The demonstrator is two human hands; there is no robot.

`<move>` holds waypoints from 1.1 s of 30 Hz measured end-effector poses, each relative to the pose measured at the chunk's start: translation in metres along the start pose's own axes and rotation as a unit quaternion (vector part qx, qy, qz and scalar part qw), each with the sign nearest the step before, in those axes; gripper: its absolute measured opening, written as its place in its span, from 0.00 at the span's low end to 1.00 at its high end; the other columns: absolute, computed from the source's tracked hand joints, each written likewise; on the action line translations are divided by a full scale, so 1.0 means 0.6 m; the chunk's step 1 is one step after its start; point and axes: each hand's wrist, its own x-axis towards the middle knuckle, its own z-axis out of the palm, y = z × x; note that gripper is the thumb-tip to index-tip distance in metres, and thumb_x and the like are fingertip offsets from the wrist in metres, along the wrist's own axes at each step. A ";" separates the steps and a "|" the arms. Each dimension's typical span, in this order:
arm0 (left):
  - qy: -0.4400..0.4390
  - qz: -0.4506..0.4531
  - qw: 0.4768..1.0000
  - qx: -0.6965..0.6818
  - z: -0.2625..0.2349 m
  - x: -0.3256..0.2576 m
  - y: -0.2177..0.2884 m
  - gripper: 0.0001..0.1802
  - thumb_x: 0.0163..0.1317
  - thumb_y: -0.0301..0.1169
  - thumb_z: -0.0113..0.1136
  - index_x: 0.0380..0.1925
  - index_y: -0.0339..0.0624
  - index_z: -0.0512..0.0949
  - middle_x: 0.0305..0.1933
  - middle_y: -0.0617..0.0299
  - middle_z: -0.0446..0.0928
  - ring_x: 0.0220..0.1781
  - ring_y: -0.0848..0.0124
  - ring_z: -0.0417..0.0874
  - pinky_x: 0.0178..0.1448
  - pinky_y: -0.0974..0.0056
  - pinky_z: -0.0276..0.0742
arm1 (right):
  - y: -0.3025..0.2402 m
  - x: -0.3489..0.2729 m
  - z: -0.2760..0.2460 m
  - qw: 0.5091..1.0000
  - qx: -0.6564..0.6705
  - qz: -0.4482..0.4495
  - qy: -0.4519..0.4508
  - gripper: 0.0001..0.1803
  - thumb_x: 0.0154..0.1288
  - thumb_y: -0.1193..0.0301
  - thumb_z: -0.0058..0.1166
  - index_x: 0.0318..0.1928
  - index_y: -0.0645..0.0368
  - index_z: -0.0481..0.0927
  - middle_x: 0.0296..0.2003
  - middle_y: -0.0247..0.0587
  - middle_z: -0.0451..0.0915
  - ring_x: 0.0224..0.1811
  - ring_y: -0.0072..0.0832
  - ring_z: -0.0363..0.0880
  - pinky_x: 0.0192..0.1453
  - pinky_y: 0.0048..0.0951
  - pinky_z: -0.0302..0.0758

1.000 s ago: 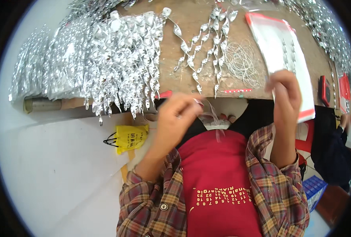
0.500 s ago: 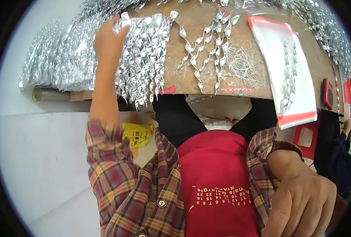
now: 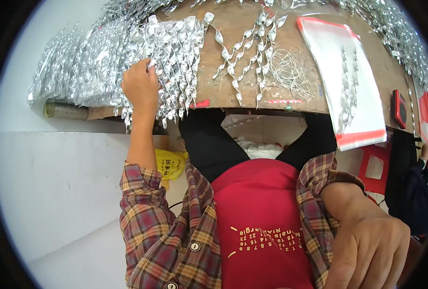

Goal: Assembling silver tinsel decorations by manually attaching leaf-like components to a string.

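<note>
My left hand point(image 3: 141, 85) is over the near part of a row of silver twisted strips point(image 3: 178, 58). Its thumb and forefinger are closed on the bright end of one strip. The strips lie side by side, their lower ends hanging past the table's near edge. Close in at the lower right is my right hand point(image 3: 373, 245), back of the hand up, fingers pointing downward. Its fingertips are cut off by the picture's edge, so whatever it may hold is hidden. More silver twisted strips point(image 3: 259, 53) lie apart in the middle of the brown table point(image 3: 209, 89).
A tangle of pale string point(image 3: 291, 72) lies beside the loose strips. To its right are clear bags with red edges point(image 3: 320, 53) and a red-and-black device point(image 3: 399, 109). Thick silver bundles point(image 3: 74, 67) fill the left end. Another person's hand point(image 3: 426, 151) shows far right.
My left hand has come down from the strips' far ends toward the near edge, its fingers drawing together on a strip. The right hand stays about where it was.
</note>
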 end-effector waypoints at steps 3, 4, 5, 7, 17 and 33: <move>0.042 0.038 0.998 0.023 0.001 0.003 -0.028 0.14 0.52 0.32 0.61 0.41 0.49 0.77 0.39 0.59 0.76 0.39 0.58 0.74 0.44 0.54 0.69 | 0.001 -0.001 -0.005 1.000 -0.007 -0.008 0.010 0.08 0.62 0.73 0.54 0.26 0.59 0.75 0.21 0.35 0.73 0.19 0.26 0.72 0.54 0.44 0.75; 0.042 0.037 0.998 0.024 0.001 0.003 -0.030 0.14 0.52 0.32 0.61 0.41 0.49 0.77 0.39 0.59 0.76 0.39 0.58 0.74 0.44 0.54 0.69 | -0.001 -0.002 -0.006 1.000 -0.006 -0.008 0.010 0.08 0.62 0.73 0.54 0.26 0.59 0.75 0.21 0.35 0.73 0.19 0.26 0.72 0.54 0.44 0.75; 0.031 0.003 0.999 0.009 0.001 0.003 -0.031 0.15 0.51 0.31 0.61 0.41 0.48 0.77 0.38 0.58 0.76 0.40 0.58 0.75 0.44 0.54 0.69 | -0.003 -0.002 -0.006 1.000 0.004 0.012 0.004 0.08 0.62 0.73 0.55 0.25 0.58 0.75 0.21 0.34 0.73 0.19 0.26 0.72 0.53 0.43 0.75; 0.020 -0.032 0.999 -0.006 0.000 0.005 -0.031 0.15 0.51 0.31 0.61 0.41 0.48 0.76 0.38 0.57 0.76 0.40 0.57 0.75 0.44 0.54 0.69 | 0.002 -0.006 -0.006 0.999 0.013 0.031 -0.001 0.08 0.61 0.73 0.56 0.25 0.58 0.74 0.21 0.34 0.73 0.19 0.25 0.72 0.53 0.42 0.75; -0.008 -0.071 0.997 0.007 0.010 0.082 -0.034 0.16 0.52 0.32 0.57 0.43 0.45 0.78 0.36 0.57 0.78 0.37 0.59 0.78 0.42 0.57 0.73 | 0.027 -0.048 -0.045 0.977 -0.201 -0.062 0.029 0.13 0.59 0.68 0.59 0.19 0.58 0.79 0.19 0.37 0.77 0.19 0.22 0.73 0.54 0.36 0.68; -0.081 0.038 0.963 -0.254 0.014 -0.005 0.188 0.12 0.54 0.33 0.57 0.38 0.43 0.77 0.37 0.56 0.76 0.38 0.54 0.78 0.45 0.55 0.72 | 0.146 -0.172 -0.109 0.756 -0.543 0.234 0.281 0.10 0.56 0.69 0.58 0.22 0.59 0.75 0.21 0.34 0.74 0.24 0.28 0.72 0.42 0.28 0.65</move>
